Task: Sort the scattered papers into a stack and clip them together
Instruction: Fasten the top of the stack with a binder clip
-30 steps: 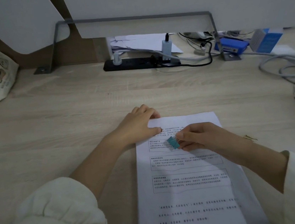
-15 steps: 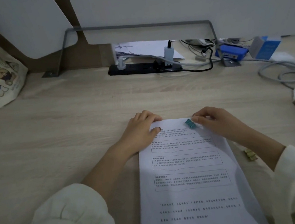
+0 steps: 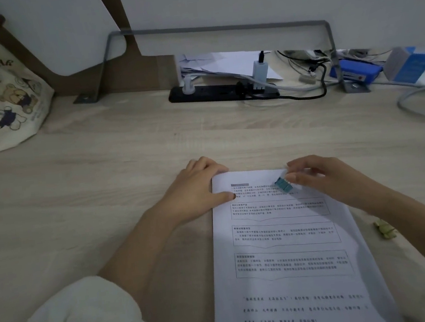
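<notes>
Stack of white printed paper sheets [image 3: 286, 245] lies on the pale wood-grain desk [image 3: 77, 199], running off its near edge. Left hand [image 3: 196, 189] flat, fingers together, pressing the stack's far-left corner. Right hand [image 3: 323, 176] near the far-right corner; fingertips loosely spread, touching a small teal binder clip [image 3: 283, 183], grip unclear.

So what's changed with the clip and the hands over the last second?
The right hand carried the teal clip from mid-page up toward the top edge of the paper stack, near its right corner, still pinched in its fingers. The left hand stayed pressing the stack's top left corner; the stack itself hasn't shifted.
</notes>
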{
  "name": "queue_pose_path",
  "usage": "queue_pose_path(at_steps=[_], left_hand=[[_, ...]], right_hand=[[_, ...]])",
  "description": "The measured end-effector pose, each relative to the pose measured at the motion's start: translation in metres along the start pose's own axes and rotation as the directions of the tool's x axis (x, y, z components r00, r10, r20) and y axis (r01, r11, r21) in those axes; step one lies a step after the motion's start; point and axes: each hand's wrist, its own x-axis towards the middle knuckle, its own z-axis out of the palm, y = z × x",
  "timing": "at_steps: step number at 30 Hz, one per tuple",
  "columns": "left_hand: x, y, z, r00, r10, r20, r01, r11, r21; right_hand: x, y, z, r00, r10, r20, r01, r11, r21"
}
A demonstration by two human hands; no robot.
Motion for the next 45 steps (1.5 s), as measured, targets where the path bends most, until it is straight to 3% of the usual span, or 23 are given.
queue_pose_path(at_steps=[8, 12, 16, 18, 25, 30, 33, 35, 38, 40, 45], left_hand=[[0.002, -0.002, 0.007, 0.998, 0.005, -0.056, -0.006, 1.0, -0.007], [0.003, -0.002, 0.01, 0.997, -0.002, -0.08, -0.001, 0.999, -0.032], [0.009, 0.004, 0.013, 0.987, -0.074, -0.141, 0.078, 0.997, 0.019], [0.015, 0.008, 0.009, 0.991, -0.087, -0.106, 0.095, 0.992, 0.078], [0.034, 0.017, -0.013, 0.961, -0.184, 0.205, 0.183, 0.983, 0.023], [0.038, 0.024, -0.015, 0.947, -0.199, 0.251, 0.218, 0.975, -0.05], [0.035, 0.021, -0.015, 0.952, -0.224, 0.209, 0.258, 0.954, -0.153], [0.026, 0.014, -0.007, 0.953, -0.274, 0.126, 0.302, 0.879, -0.37], [0.004, 0.009, 0.006, 0.918, -0.39, 0.072, 0.311, 0.597, -0.739], [-0.008, 0.012, 0.012, 0.909, -0.406, 0.094, 0.305, 0.496, -0.813], [-0.016, 0.02, 0.024, 0.878, -0.468, 0.097, 0.322, 0.429, -0.844]], right_hand=[[-0.008, -0.001, -0.005, 0.996, -0.047, -0.072, 0.05, 0.998, 0.04], [-0.013, 0.007, -0.002, 0.999, -0.043, 0.031, 0.041, 0.996, 0.078], [-0.012, 0.012, 0.0, 0.999, -0.025, 0.042, 0.021, 0.996, 0.092], [-0.012, 0.012, 0.0, 0.999, -0.012, 0.044, 0.007, 0.994, 0.109], [-0.01, 0.014, 0.0, 1.0, -0.02, 0.023, 0.018, 0.997, 0.078], [-0.011, 0.014, 0.001, 1.0, -0.026, 0.009, 0.025, 0.997, 0.079], [-0.011, 0.014, 0.002, 1.0, -0.028, 0.008, 0.027, 0.997, 0.074], [-0.011, 0.015, 0.002, 0.999, -0.032, 0.008, 0.031, 0.996, 0.083], [-0.011, 0.015, 0.002, 0.999, -0.034, 0.012, 0.033, 0.997, 0.075], [-0.012, 0.015, 0.002, 0.999, -0.029, 0.016, 0.028, 0.996, 0.082], [-0.013, 0.014, 0.003, 1.0, -0.028, 0.011, 0.027, 0.996, 0.085]])
